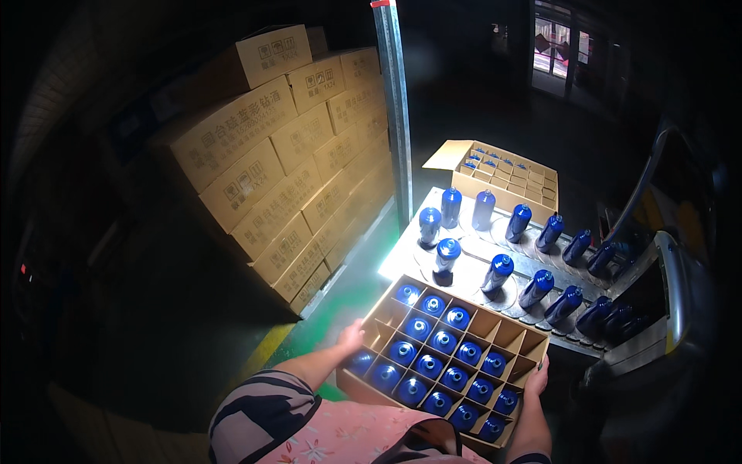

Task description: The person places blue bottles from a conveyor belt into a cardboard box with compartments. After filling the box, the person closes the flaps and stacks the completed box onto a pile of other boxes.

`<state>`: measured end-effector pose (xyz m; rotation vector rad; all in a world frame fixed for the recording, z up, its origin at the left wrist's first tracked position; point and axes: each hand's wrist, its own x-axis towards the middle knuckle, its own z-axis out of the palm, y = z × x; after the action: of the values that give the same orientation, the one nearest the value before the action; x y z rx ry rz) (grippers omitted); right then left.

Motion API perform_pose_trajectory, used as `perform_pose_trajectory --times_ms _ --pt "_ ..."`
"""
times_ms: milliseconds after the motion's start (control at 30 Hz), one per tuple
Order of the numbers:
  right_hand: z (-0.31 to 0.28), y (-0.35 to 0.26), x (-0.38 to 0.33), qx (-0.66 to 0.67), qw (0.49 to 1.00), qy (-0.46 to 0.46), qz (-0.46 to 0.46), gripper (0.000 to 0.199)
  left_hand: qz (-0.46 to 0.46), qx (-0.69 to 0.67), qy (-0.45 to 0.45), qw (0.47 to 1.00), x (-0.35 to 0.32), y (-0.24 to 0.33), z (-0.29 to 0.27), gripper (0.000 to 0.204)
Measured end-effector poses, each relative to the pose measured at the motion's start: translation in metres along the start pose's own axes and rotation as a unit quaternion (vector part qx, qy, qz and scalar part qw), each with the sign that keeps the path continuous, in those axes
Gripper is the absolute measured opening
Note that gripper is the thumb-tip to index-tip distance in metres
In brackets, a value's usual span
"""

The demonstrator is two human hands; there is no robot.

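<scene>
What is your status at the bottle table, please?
Left hand and right hand gripping opposite sides of the carton. Carton partly filled with blue bottles. Standing bottles on the white table, just beyond the carton's far edge.

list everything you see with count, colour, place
held carton: 1, brown, lower centre
bottles inside: about 18, blue, in compartments
work table: 1, white, beyond held carton
standing bottles: over twelve, blue, beyond held carton
second carton: 1, brown, behind table
stacked cartons: many, brown, left side
post: 1, grey, right of stack
floor: 1, green, beside stack
doorway: 1, bright, upper right
floral garment: 1, pink, bottom edge
left fingers: one hand's, bare, held carton's left side
right fingers: one hand's, bare, its right side
</scene>
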<state>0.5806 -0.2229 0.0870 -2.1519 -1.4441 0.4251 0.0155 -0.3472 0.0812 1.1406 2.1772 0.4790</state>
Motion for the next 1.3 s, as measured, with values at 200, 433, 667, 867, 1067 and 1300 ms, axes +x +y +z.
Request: perform_pose_trajectory --times_ms 200,433,667,867,1067,1300 --pt "0.023 -0.025 -0.010 -0.036 0.999 0.001 0.018 0.051 0.020 -0.015 0.015 1.000 0.017 -0.009 -0.019 0.040" --pt "0.041 -0.071 -0.024 -0.056 0.998 0.019 0.036 0.046 0.076 -0.047 -0.078 0.993 0.046 -0.034 -0.058 0.051" --pt "0.137 -0.301 -0.162 0.248 0.958 0.142 -0.018 0.036 0.201 -0.196 -0.347 0.895 0.148 -0.119 -0.141 0.067" --pt "0.291 -0.523 -0.255 0.329 0.939 -0.035 0.099 0.029 0.148 -0.250 -0.416 0.861 0.304 -0.225 -0.285 0.055" --pt "0.399 -0.622 -0.285 0.001 0.991 -0.071 0.117 0.061 0.026 -0.360 -0.206 0.909 0.446 -0.347 -0.437 0.048" --pt "0.424 -0.667 -0.250 -0.155 0.971 -0.105 0.147 0.056 -0.010 -0.404 -0.037 0.914 0.517 -0.402 -0.506 0.053"
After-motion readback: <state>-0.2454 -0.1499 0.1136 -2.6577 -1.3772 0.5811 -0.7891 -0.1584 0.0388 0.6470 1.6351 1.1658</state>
